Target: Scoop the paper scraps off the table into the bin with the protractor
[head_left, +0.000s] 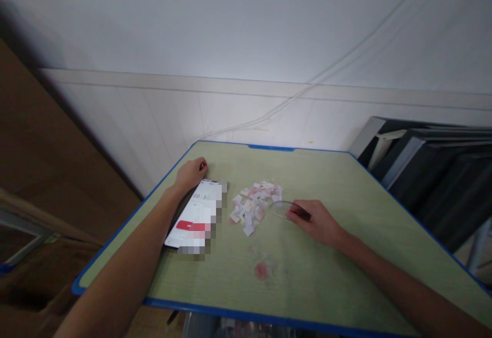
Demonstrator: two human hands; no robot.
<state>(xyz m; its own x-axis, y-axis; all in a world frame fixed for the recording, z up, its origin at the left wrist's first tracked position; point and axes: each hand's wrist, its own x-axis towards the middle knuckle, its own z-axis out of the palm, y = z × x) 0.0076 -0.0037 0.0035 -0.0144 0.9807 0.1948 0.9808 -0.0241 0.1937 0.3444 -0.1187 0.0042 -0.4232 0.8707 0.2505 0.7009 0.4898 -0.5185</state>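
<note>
A: Item one, scraps: white and pink paper bits, heaped near the middle of our bench, toward the far edge.

B: Item two, right hand: lying on the bench just right of the heap, fingers drawn together on the rim of a clear dish that touches the scraps.

A: Item three, left hand: curled loosely, knuckles down at the far left edge, holding nothing we can see.

B: Item four, phone: flat beside our left forearm, screen lit, a red button showing; part of it is blurred.

A: Item five, pink smear: nearer us, apart from the heap.

B: Item six, dark stacked frames: off the bench's right side, against the wall.
</note>
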